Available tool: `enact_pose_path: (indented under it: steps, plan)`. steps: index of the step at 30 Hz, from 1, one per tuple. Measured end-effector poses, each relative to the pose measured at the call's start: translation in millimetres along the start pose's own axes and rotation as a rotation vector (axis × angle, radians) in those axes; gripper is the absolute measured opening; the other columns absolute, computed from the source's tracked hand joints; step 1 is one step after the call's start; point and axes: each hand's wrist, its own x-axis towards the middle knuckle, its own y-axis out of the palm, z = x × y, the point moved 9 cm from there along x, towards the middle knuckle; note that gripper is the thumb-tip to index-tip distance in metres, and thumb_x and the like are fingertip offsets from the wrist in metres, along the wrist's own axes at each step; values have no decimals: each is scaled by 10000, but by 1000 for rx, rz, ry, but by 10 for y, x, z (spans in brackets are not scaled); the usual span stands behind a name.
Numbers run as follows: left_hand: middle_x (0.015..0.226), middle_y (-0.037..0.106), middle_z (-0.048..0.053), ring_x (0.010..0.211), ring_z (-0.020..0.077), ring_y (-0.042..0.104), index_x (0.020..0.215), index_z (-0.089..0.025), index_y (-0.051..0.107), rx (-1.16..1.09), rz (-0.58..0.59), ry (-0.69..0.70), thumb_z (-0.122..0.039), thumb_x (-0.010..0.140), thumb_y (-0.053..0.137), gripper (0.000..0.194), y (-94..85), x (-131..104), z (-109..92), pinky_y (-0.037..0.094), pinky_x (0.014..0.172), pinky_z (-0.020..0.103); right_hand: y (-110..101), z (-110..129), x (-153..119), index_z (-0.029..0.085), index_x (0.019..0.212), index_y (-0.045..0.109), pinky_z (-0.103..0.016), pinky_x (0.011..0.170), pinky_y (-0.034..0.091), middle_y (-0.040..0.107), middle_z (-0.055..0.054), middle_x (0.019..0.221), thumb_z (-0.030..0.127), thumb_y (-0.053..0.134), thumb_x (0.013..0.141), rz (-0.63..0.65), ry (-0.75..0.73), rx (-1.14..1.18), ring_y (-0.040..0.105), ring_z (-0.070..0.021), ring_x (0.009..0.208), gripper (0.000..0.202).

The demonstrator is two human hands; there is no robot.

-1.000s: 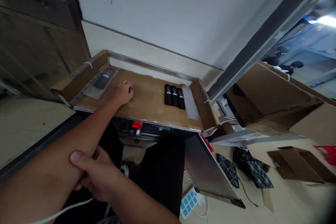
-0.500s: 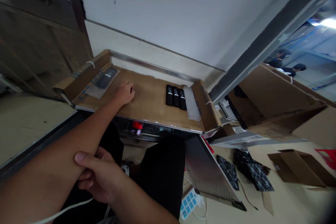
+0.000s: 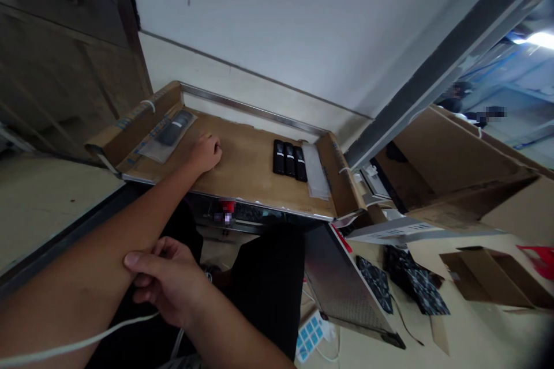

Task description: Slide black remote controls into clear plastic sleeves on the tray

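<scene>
My left hand rests on the cardboard-lined shelf, its fingers curled into a loose fist with nothing seen in them. To its left lies a black handheld device in a clear plastic bag. Three black handheld devices with white labels lie side by side on the right part of the shelf, beside flat clear plastic bags. Lower down, my right hand is closed at the edge of my left forearm, thumb pressed on the skin. A white cable runs past it.
Cardboard walls edge the shelf at both ends. At right are a large open carton, a smaller carton on the floor and black patterned packages. A metal panel leans near my knee. Other people are far off at right.
My right hand has shifted slightly along my left forearm, and the white cable beside it has moved a little. My left hand and the devices stay put.
</scene>
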Motion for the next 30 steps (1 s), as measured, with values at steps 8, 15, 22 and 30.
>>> enact_pose_path:
  steps: [8, 15, 22, 30]
  plan:
    - [1059, 641, 120, 1102, 283, 573, 947, -195, 658, 28, 4, 5, -203, 880, 482, 188, -1, 3, -4, 468, 970, 407, 52, 18, -35, 226, 912, 538, -175, 479, 397, 651, 35, 824, 259, 1010, 350, 12, -12, 96, 562, -72, 567, 734]
    - [1067, 641, 123, 1113, 289, 570, 955, -199, 658, 30, 2, 4, -213, 875, 492, 185, 69, 22, 52, 461, 979, 411, -519, 1407, -253, 247, 806, 511, -259, 523, 421, 517, 52, 647, 424, 725, 728, -347, -678, -546, 473, -127, 548, 289]
    - [1034, 641, 129, 1095, 290, 570, 935, -189, 658, 42, -16, 25, -203, 871, 484, 186, 40, 27, 8, 463, 966, 417, -1339, 3314, -1051, 106, 1192, 594, -543, 1087, 374, 539, -262, 1327, 243, 587, 817, -1459, -1209, -1481, 483, -363, 1276, 399]
    - [1048, 635, 125, 1095, 293, 562, 939, -186, 652, 20, -21, 19, -195, 877, 498, 166, 21, 23, -5, 464, 958, 424, -1702, 3357, -1065, 146, 1162, 651, -592, 1105, 318, 573, -216, 1333, 252, 538, 876, -1704, -1152, -1598, 477, -375, 1282, 325]
